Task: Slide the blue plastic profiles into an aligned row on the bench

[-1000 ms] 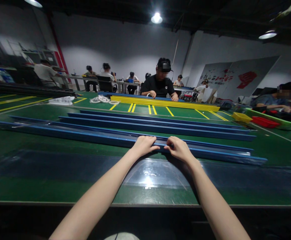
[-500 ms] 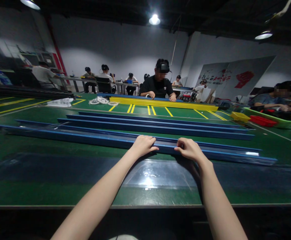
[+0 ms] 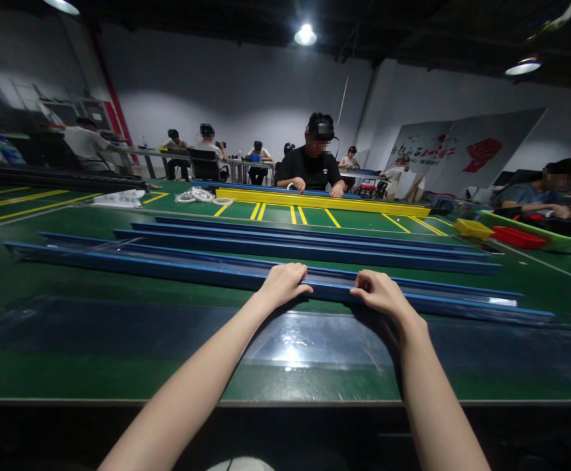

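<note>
Basically, front channel (image 3: 331, 291) across mid-frame has slid right — right hand (image 3: 379, 292) with it, left hand (image 3: 288, 282) about put — both apart, pinching its near wall, so it looks better centred behind the sheet (image 3: 314, 337), lower frame.

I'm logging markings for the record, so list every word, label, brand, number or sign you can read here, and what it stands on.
Nothing can be read with certainty.
Grey board: dark and red characters beside a red fist; too blurred to quote.
Black shirt: small white mark on the chest; too small to read.
Front blue channel: no lettering visible.
</note>
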`<state>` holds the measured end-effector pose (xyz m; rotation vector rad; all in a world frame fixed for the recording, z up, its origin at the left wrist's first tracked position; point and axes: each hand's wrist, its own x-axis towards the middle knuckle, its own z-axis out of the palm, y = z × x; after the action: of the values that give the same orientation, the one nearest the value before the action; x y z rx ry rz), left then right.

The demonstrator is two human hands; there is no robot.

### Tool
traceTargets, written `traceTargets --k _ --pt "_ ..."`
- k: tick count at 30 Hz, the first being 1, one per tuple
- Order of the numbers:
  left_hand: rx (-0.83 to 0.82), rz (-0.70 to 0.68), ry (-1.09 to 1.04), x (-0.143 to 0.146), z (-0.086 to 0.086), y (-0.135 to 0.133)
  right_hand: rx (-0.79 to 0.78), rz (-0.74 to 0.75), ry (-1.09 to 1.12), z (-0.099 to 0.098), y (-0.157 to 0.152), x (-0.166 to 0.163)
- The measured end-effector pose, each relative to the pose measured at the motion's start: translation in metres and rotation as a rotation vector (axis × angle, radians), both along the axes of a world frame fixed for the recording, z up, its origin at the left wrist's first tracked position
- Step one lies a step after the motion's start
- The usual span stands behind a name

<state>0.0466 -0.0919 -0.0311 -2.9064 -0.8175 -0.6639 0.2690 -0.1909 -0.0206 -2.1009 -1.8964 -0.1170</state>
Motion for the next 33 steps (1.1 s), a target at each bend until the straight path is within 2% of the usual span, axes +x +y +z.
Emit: traceTargets --k 21,33 --pt "0.002 0.02 -0.01 0.0012 -0.0035 0.0014 -0.023 -0.003 0.023 -0.0012 0.0012 0.0008" --pt "0.019 0.013 0.013 0.0014 -0.0077 0.0 -0.007 0.073 0.01 -0.0042 0.002 -0.0022"
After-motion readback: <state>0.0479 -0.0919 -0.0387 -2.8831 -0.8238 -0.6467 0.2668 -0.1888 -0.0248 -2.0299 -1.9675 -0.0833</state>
